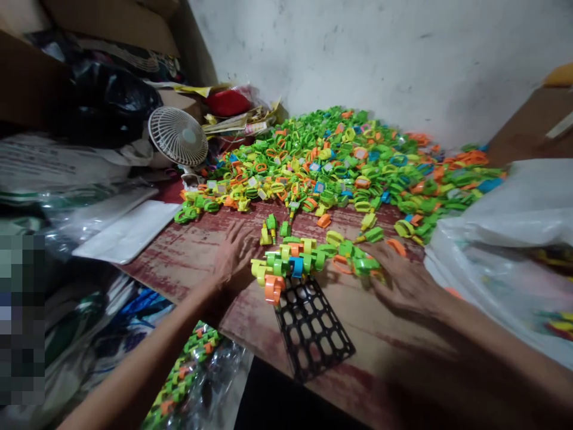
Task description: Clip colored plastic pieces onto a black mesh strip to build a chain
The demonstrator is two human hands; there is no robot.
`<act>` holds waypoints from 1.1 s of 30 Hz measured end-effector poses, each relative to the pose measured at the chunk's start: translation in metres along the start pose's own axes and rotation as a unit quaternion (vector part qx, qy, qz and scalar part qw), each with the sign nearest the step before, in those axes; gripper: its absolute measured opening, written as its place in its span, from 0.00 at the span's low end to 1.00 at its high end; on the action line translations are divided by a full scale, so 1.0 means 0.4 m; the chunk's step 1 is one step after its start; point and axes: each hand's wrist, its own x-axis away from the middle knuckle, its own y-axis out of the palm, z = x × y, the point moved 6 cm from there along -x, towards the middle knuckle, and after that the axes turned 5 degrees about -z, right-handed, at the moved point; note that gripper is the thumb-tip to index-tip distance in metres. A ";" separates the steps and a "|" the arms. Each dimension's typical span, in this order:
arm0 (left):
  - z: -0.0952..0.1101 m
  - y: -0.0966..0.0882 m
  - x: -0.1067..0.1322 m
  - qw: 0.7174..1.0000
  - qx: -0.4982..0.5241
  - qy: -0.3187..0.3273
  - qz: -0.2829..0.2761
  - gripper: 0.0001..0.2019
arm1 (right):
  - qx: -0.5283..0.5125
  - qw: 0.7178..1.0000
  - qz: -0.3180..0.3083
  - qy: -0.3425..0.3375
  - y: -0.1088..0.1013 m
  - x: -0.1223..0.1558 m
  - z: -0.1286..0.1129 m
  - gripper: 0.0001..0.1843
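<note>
Against a pale, scuffed wall (358, 54), beyond the black grid tray (312, 331), a broad heap of loose plastic pieces (322, 161), mostly green, with yellow, orange and blue. Under the tray, a worn table (192, 275). Crowded on the tray's far end, a cluster of ring-shaped pieces (286, 263); open lattice at its near end. Left of the tray, left hand (235, 254), fingers spread apart, just beside small yellow and green pieces (268, 230). Right of the tray, right hand (403, 278) at green and orange pieces (358, 261); impossible to tell whether clamped on any.
</note>
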 end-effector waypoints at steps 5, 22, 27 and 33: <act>0.035 -0.064 0.138 0.986 0.087 -0.123 0.067 0.22 | -0.082 0.980 0.139 0.112 -0.026 0.039 -0.053 0.10; 0.214 0.029 0.128 0.893 0.435 -0.110 -0.020 0.30 | -0.087 0.994 -0.035 0.056 0.241 -0.108 -0.415 0.10; 0.209 0.031 0.121 0.897 0.429 -0.104 -0.036 0.26 | -0.125 0.979 -0.139 0.079 0.260 -0.122 -0.423 0.09; 0.204 0.033 0.120 0.915 0.394 -0.088 -0.018 0.28 | -0.108 0.982 -0.138 0.073 0.250 -0.117 -0.428 0.08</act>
